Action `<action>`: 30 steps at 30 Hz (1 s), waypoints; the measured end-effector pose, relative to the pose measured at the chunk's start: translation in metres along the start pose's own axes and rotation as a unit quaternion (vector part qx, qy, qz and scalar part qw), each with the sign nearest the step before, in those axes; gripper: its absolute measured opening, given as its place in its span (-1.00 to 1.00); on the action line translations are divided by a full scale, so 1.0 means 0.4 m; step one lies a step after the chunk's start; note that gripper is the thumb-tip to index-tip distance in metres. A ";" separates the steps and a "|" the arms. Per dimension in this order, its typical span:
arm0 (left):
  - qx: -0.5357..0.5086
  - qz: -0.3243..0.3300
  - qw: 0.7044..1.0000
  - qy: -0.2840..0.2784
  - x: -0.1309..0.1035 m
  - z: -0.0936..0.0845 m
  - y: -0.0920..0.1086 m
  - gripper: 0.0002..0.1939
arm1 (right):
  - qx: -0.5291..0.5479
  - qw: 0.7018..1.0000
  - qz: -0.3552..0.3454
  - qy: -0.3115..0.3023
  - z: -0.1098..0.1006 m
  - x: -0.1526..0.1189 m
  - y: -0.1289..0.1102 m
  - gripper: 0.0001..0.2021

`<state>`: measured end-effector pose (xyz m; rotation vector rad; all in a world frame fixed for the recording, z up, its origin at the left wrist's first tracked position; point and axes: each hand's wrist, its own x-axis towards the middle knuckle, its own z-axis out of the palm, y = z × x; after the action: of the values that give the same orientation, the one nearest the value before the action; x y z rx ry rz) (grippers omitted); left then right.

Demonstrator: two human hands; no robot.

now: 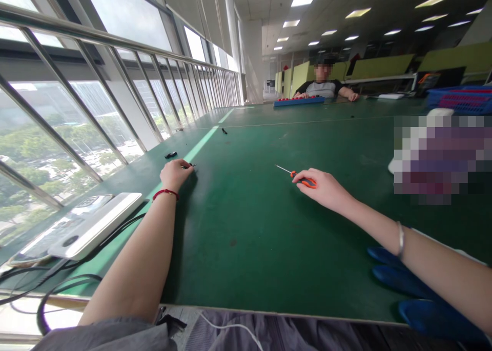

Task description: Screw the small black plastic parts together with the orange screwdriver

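Observation:
My left hand (175,176) rests on the green table (238,223), its fingers pinched on a small dark piece (187,166) too small to name. Across from it, my right hand (325,187) is closed around the orange and black handle of a screwdriver (309,183). The screwdriver's thin metal shaft points left toward my left hand, and its tip touches nothing. A small black part (170,155) lies just beyond my left hand. Farther up the table is another small black part (224,130).
At left, a white box-like device (103,228) lies with black cables beside a metal railing (138,69). Dark blue rounded objects (400,279) lie under my right forearm. A person (323,88) sits across, behind a blue tray (300,103). A blue basket (457,101) stands far right.

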<state>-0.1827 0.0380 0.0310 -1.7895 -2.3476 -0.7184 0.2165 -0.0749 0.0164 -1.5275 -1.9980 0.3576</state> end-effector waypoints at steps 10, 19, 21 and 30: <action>-0.075 -0.044 0.996 0.023 0.002 -0.016 -0.026 -0.67 | -0.004 1.000 0.002 -0.006 0.001 0.001 0.002 -0.80; -0.115 -0.079 0.990 0.005 0.008 -0.007 -0.050 -0.67 | 0.000 1.000 0.005 -0.007 0.005 0.004 0.007 -0.80; -0.106 -0.082 0.991 -0.005 0.003 -0.009 -0.046 -0.65 | -0.003 1.000 0.002 -0.005 0.005 0.004 0.007 -0.80; -0.096 -0.075 0.993 -0.002 0.001 -0.006 -0.046 -0.64 | -0.018 1.000 -0.007 0.004 0.006 0.002 0.007 -0.81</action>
<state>-0.2003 0.0336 0.0277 -1.6954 -2.5144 -0.9933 0.2171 -0.0729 0.0130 -1.5337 -2.0174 0.3103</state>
